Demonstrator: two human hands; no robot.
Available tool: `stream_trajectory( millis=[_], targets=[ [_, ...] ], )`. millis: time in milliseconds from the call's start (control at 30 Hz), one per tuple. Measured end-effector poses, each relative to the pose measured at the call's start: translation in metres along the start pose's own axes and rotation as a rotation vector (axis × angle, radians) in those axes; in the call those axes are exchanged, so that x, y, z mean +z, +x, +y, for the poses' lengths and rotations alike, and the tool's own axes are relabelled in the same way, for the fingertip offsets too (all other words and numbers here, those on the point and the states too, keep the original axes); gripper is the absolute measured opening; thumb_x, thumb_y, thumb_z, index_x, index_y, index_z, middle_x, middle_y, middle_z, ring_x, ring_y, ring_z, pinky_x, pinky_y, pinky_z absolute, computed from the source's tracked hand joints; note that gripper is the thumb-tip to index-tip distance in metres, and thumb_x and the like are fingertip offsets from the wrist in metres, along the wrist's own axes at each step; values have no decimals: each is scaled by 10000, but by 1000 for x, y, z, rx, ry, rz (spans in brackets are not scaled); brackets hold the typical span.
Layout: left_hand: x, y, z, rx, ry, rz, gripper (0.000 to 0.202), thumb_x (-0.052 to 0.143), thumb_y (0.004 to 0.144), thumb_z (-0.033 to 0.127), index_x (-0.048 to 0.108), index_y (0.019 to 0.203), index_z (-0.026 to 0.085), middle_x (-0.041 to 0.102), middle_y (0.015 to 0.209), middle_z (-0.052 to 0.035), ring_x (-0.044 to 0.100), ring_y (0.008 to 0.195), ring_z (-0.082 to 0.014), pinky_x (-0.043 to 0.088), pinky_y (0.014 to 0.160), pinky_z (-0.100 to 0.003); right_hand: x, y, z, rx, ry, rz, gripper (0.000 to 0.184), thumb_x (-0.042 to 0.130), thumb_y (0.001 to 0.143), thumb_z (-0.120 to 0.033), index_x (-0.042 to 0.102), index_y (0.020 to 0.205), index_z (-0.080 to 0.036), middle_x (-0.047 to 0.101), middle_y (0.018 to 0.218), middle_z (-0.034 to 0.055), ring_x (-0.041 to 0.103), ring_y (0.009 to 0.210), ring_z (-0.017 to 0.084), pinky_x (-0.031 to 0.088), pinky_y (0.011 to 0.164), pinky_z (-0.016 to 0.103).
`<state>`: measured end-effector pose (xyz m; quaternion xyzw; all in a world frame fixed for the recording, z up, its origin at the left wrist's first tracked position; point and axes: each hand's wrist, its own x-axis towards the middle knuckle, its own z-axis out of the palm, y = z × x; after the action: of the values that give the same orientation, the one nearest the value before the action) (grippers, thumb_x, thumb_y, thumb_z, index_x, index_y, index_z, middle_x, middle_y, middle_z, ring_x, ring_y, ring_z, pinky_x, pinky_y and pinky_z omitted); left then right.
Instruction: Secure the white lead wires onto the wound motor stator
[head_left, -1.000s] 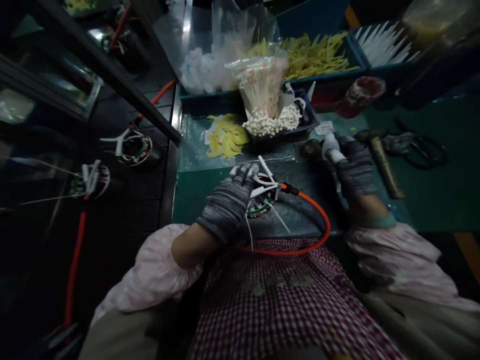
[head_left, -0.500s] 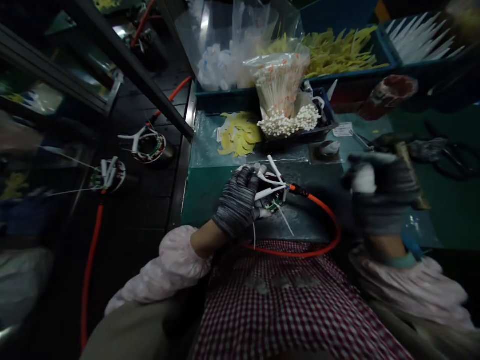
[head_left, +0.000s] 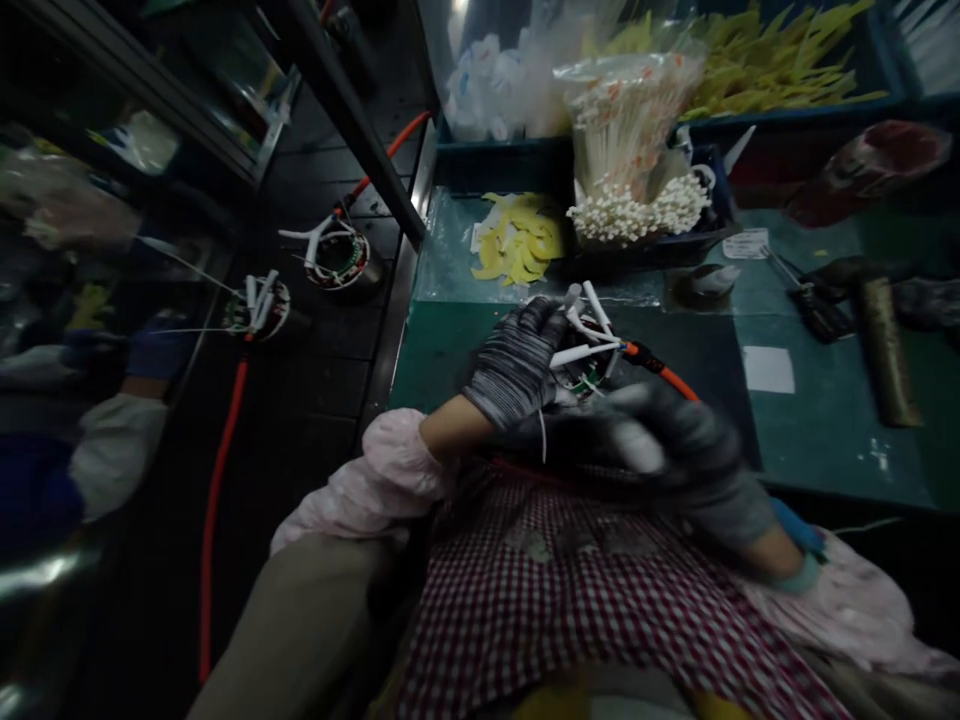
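A motor stator (head_left: 600, 378) with white sleeved leads (head_left: 579, 354) and a green board inside stands on the dark mat in front of me. My left hand (head_left: 517, 362), in a grey striped glove with white fingertips, is closed round the stator's left side. From the stator's right side runs an orange cable (head_left: 679, 384). My right hand (head_left: 686, 455), gloved alike, is beside the stator at its lower right. Motion smears its fingers, so whether it holds anything cannot be told. A thin white cord (head_left: 543, 436) hangs below my left hand.
Two more stators (head_left: 337, 258) (head_left: 259, 308) with orange cables stand on the slatted surface at left, near a co-worker's gloved hand (head_left: 157, 345). Yellow film pieces (head_left: 521, 238), bagged white sticks (head_left: 630, 140), a hammer (head_left: 886, 350) and a red cup (head_left: 874, 170) surround the mat.
My right hand has moved left from the tools to the stator's lower right. A white paper on the mat is now uncovered. My left hand keeps its hold; the view has shifted.
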<state>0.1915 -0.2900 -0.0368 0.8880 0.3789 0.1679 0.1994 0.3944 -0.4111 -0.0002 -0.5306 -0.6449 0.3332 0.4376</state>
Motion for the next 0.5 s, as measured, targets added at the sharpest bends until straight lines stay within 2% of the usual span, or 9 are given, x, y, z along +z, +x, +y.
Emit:
stream_trajectory(
  millis=[67,100,167,200,267,367,433,500],
  targets=[
    [-5,0,-7,-1,-34,-1,1049,989,714,548,534,1593,201,527,1680,-207,490,1575,-450,389,1355,-617,-16,-6,1,30,-93,207,136,674,1023,-358,776,977,-280,819,890,46,778,771,255,659,738,431],
    [-8,-1,-10,-19,-53,23,984,990,725,525,573,1560,212,554,1656,-190,526,1546,-433,416,1347,-601,-22,-9,6,49,-162,311,135,668,1026,-354,773,1002,-273,816,919,62,779,806,264,659,773,452],
    [-11,-3,-19,-91,-99,105,729,926,828,408,650,1483,247,621,1589,-141,612,1465,-373,493,1305,-552,-30,-14,22,73,-288,430,196,692,990,-373,772,1110,-241,813,1078,119,779,978,310,644,928,540],
    [-12,-5,-23,-135,-116,149,610,865,880,321,674,1456,256,650,1555,-121,645,1426,-343,530,1277,-527,-31,-16,31,97,-304,425,284,699,970,-390,763,1189,-221,800,1175,145,766,1071,330,620,1003,576],
    [-14,-11,-33,-204,-152,206,548,775,902,185,692,1440,245,698,1495,-108,682,1374,-312,573,1232,-500,-27,-20,46,233,-208,301,401,717,947,-442,745,1275,-214,789,1246,143,753,1107,322,620,1014,552],
    [-23,-25,-49,-254,-211,242,569,746,877,133,704,1438,219,742,1440,-113,703,1339,-293,581,1222,-472,-18,-27,52,500,55,75,380,759,944,-535,775,1207,-261,816,1013,58,745,831,236,641,736,373],
    [-36,-39,-59,-293,-235,274,481,705,918,163,737,1393,224,759,1419,-108,730,1290,-272,599,1196,-451,-13,-28,48,539,168,-11,405,793,922,-591,788,1160,-263,794,880,29,702,705,198,592,617,308],
    [-57,-57,-70,-330,-238,275,406,665,946,194,771,1337,224,774,1405,-100,749,1255,-259,614,1171,-444,-8,-27,42,501,273,-96,423,780,935,-627,791,1124,-248,769,810,17,663,644,171,555,579,281]
  ],
)
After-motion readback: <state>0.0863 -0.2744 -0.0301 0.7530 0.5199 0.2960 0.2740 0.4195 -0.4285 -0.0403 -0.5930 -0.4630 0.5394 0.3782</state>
